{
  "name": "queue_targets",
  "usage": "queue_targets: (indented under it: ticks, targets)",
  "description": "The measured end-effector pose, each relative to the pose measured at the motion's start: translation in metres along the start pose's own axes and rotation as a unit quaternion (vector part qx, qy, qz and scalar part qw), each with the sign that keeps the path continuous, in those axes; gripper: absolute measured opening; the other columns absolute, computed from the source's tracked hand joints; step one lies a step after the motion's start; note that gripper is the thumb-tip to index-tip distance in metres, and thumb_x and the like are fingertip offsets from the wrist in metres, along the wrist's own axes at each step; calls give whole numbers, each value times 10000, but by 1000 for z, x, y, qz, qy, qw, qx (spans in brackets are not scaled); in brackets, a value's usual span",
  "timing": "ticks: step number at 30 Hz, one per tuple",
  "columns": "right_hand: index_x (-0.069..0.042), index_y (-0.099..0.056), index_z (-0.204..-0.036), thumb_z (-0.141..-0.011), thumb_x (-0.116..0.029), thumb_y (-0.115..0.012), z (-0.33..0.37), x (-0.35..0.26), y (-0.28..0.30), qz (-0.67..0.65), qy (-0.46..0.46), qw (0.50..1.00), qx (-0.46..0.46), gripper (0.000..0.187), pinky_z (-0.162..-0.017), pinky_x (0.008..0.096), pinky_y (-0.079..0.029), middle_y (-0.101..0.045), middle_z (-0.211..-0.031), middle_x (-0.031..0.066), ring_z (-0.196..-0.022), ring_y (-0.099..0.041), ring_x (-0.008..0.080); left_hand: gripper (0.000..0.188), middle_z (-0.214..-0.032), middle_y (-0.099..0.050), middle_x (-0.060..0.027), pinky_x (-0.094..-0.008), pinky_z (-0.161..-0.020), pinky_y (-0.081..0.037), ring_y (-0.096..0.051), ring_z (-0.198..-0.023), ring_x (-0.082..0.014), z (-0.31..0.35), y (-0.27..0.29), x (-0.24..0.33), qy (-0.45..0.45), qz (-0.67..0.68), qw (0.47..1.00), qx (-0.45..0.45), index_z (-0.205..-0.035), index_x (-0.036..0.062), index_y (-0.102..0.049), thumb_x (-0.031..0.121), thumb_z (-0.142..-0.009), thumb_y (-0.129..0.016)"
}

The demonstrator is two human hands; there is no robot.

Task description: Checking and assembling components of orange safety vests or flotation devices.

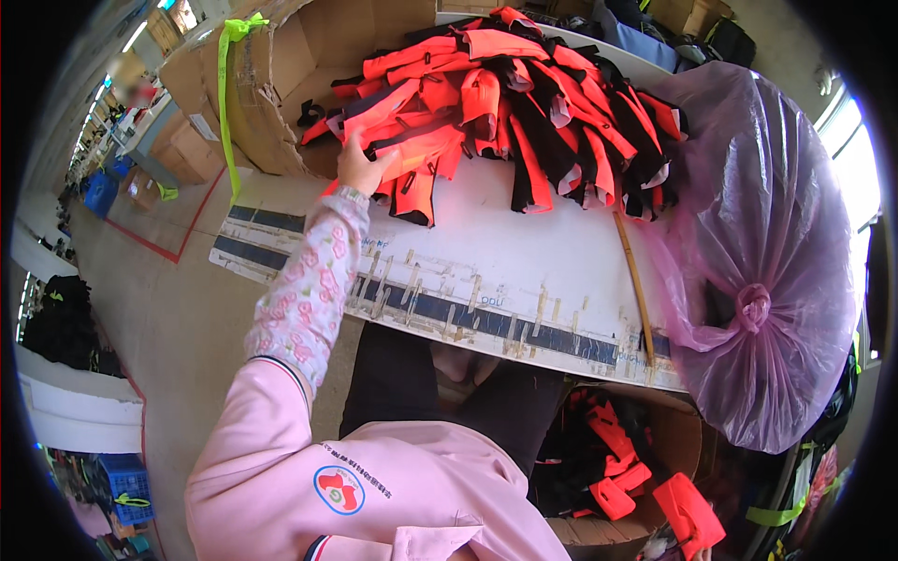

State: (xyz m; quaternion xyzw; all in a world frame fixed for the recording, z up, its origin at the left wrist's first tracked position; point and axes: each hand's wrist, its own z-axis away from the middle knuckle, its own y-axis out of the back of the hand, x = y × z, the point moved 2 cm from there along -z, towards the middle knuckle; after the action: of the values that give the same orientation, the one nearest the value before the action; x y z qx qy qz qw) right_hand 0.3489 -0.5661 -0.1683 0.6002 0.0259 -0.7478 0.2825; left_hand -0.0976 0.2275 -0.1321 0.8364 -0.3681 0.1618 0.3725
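Orange-and-black fabric pieces (482,98), seemingly cut or sewn garment parts, lie heaped on a white board-topped table. My left hand (359,170) reaches to the heap's near left side, its thumb and fingers closed about the end of one orange-and-black piece (416,148); the fingertips are partly hidden. At the lower right edge, my right hand (702,554) shows only in a small part. Another orange fabric piece (689,514) rises from it, beside a cardboard box (669,458) holding more orange and black pieces (613,467).
An open cardboard carton (248,103) with a yellow-green strap (224,103) stands behind the heap's left. A knotted pink plastic bag (767,234) bulges at the right. A thin wooden stick (636,290) lies on the table (524,271).
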Motion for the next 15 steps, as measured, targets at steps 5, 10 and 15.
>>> queue_targets:
  ticks: [5, 10, 15]
  targets:
    - [10, -531, -1061, -847, -79, -519, 11, 48, 42, 176, -81, 979, 67, 232, -799, 265, -443, -576, -993, 82, -914, -548, 146, 206, -674, -594, -76, -299, -548, -446, -571, -603, -146, 24, -18, 58, -42, 119, 959, -252, -866, 18, -612, 164, -739, -684]
    - [43, -521, -1139, -843, -68, -548, -8, -46, -151, 52, 64, 996, -33, 317, -818, 250, -425, -597, -1001, 89, -902, -551, 147, 147, -713, -554, -116, -419, -589, -442, -564, -682, -320, 133, -9, 145, -214, 91, 914, -332, -743, 80, -584, 204, -684, -636]
    - [-22, -521, -1175, -790, -16, -614, -1, -126, -336, 139, 223, 925, -276, 396, -744, 263, -466, -599, -950, 86, -825, -562, 139, 113, -707, -577, -82, -397, -627, -425, -561, -672, -281, 238, 13, 183, -289, 129, 827, -465, -718, 92, -594, 115, -607, -601]
